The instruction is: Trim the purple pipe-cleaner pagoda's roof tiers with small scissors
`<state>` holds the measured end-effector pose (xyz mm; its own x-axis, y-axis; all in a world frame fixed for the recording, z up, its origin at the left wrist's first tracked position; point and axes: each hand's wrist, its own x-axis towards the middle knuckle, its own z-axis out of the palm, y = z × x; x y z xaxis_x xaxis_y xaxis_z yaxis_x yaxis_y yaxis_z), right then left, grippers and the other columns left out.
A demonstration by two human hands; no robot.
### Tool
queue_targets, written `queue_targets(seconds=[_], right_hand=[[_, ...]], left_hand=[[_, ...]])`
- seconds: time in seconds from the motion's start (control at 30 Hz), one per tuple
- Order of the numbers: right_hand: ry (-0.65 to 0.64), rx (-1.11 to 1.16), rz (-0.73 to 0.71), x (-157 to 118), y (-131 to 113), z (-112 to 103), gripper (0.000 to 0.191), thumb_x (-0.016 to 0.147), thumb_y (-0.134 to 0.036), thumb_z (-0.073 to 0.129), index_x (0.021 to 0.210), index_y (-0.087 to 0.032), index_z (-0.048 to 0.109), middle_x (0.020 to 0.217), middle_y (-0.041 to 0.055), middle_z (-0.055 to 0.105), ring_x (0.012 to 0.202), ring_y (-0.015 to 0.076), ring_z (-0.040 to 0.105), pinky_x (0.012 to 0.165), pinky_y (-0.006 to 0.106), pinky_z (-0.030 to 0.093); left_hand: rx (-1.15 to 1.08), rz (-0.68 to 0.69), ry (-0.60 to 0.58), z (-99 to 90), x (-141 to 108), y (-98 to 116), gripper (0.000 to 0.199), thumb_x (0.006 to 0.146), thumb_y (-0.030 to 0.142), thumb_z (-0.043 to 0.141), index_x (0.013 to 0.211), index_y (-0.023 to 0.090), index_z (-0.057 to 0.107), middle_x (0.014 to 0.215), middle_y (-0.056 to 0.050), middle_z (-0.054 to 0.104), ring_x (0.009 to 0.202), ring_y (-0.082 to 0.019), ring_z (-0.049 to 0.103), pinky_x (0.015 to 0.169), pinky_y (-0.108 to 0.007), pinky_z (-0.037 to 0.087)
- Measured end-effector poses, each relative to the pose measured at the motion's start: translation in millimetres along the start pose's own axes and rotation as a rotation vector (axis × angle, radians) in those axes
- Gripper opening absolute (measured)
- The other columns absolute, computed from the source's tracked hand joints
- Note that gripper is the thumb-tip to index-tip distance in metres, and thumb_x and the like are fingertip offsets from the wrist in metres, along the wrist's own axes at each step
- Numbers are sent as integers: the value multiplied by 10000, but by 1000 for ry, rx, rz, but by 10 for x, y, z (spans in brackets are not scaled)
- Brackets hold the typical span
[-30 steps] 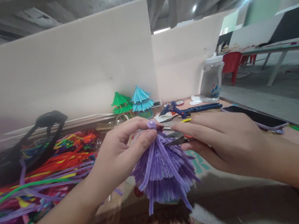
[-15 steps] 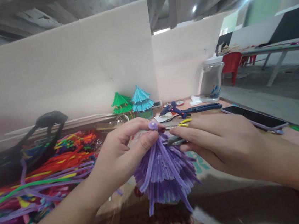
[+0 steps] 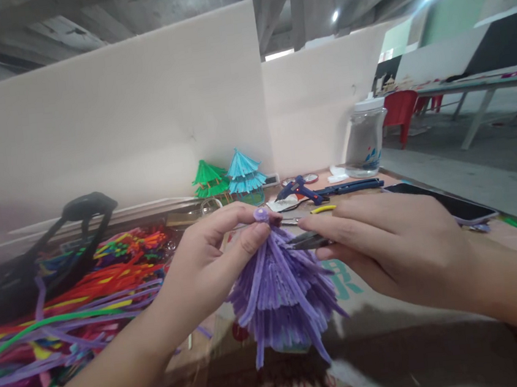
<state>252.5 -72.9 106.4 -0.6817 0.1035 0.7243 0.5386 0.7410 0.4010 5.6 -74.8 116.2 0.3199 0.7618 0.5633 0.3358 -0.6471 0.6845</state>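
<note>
Between the thumb and forefinger of my left hand (image 3: pixel 218 247) is the top of a purple tiered tree shape (image 3: pixel 283 295) made of fuzzy pipe cleaners. It stands upright, with long strands sloping down past two fringed layers and a small round curl at its tip. My right hand (image 3: pixel 397 240) is closed on a pair of pliers (image 3: pixel 308 240); their dark metal jaws point left at the upper right side of the purple tree. Fingers hide the handles of the pliers. Just behind that hand shows a yellow handle (image 3: pixel 323 209), whose tool is mostly hidden.
Loose colourful pipe cleaners (image 3: pixel 111 283) and a black strapped object (image 3: pixel 82 236) fill the left. Behind stand a green tree (image 3: pixel 209 177) and a blue tree (image 3: pixel 244 170), by a white partition (image 3: pixel 140 120). A glue gun (image 3: pixel 303 190), water bottle (image 3: pixel 366 139) and phone (image 3: pixel 444 201) lie to the right.
The pliers have shifted slightly right, and their jaws now look clear of the strands near the top. The purple tree has moved slightly left in my left hand.
</note>
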Motion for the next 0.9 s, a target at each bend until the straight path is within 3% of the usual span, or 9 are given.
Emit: queue_targets(seconds=[0.17, 0.3, 0.37, 0.53, 0.63, 0.73, 0.83, 0.9], right_hand=[[-15, 0, 0, 8, 6, 22, 237, 1011, -278, 489, 1178, -146, 594, 802, 17, 671, 756, 173, 615, 637, 312, 415], [-43, 7, -14, -8, 33, 48, 208, 997, -249, 505, 1142, -138, 605, 825, 31, 682, 749, 183, 610, 641, 321, 419], [-55, -2, -36, -23, 51, 47, 195, 976, -179, 513, 1146, -142, 602, 888, 45, 700, 777, 187, 611, 659, 321, 423], [-56, -2, -31, -30, 54, 26, 214, 966, -175, 520, 1160, -142, 602, 952, 59, 714, 817, 189, 617, 691, 321, 436], [-45, 13, 7, -14, 41, 27, 237, 980, -193, 496, 1182, -128, 604, 928, 55, 720, 823, 185, 627, 703, 319, 445], [-61, 11, 18, -26, 47, 40, 269, 987, -193, 491, 1232, -137, 585, 899, 36, 714, 804, 179, 629, 672, 311, 438], [-95, 30, 10, -66, 41, 51, 324, 983, -199, 506, 1300, -144, 548, 882, 28, 704, 767, 175, 622, 638, 305, 436], [-113, 72, -3, -90, 13, 48, 337, 982, -196, 506, 1311, -125, 537, 912, 47, 709, 770, 180, 632, 648, 314, 453]], left_hand=[[48, -21, 74, -66, 49, -77, 188, 934, 393, 642, 978, 262, 770, 979, -9, 760, 912, -187, 683, 803, -278, 507], [9, -95, 91, -97, 101, -179, 252, 923, 448, 641, 1000, 238, 757, 887, -15, 746, 704, -151, 646, 579, -240, 471], [-20, -123, 67, -92, 122, -217, 274, 927, 459, 630, 1006, 222, 743, 847, -17, 737, 658, -145, 628, 540, -233, 452], [-107, -79, 79, -62, 149, -249, 270, 943, 371, 628, 1189, 260, 646, 1029, -34, 745, 890, -174, 694, 750, -263, 536], [-7, 21, 106, -75, 132, -208, 357, 947, 339, 625, 1299, 297, 585, 1192, -54, 695, 1113, -205, 649, 952, -335, 512], [264, 159, 107, -83, 74, -96, 233, 939, 405, 624, 1121, 285, 707, 1299, -66, 604, 1226, -247, 569, 1048, -397, 460], [505, 344, 88, -33, -9, 39, 321, 803, 554, 733, 962, 276, 753, 1226, -70, 628, 1235, -304, 530, 1085, -469, 415], [610, 436, 101, 21, -61, 102, 253, 802, 504, 757, 921, 281, 746, 1189, -63, 652, 1223, -308, 529, 1096, -486, 393]])
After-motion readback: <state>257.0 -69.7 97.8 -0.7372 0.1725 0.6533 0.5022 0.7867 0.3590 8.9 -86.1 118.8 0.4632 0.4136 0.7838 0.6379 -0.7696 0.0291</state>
